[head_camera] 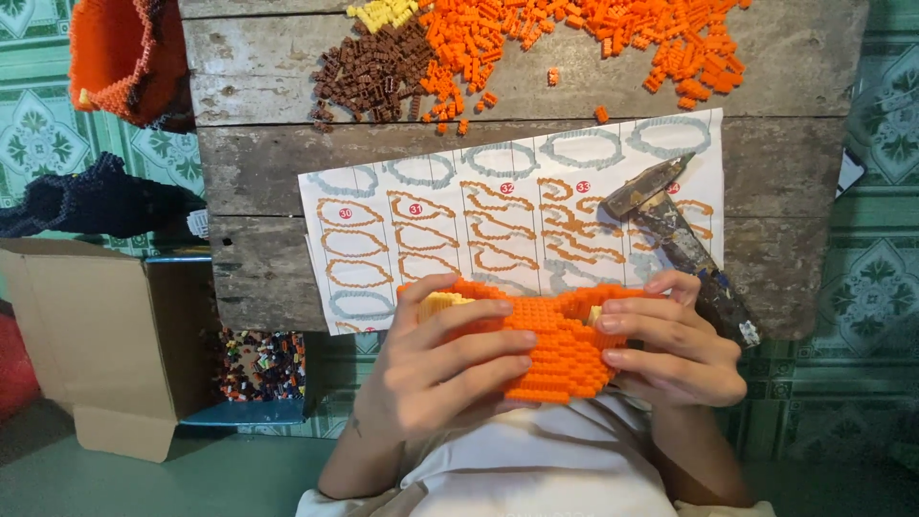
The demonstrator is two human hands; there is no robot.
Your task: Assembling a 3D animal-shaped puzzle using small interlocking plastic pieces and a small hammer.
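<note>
Head view showed two hands wrapped around one orange brick-built piece point(560, 349), held near the person's chest just below the near edge of the wooden worktop point(268, 191). The left hand point(440, 369) curled over the piece's left side, four fingers laid across its front; the right hand point(670, 349) clasped its right side, fingers pressed flat on the bricks. Beyond them lay one printed instruction sheet point(479, 220), with one hammer point(675, 235) resting across its right part. Farther up sat three loose heaps of small bricks: one orange point(574, 33), one brown point(378, 77), one yellow point(383, 13). Left of the worktop stood one open cardboard box point(105, 335) and one blue tray of mixed bricks point(258, 369).
</note>
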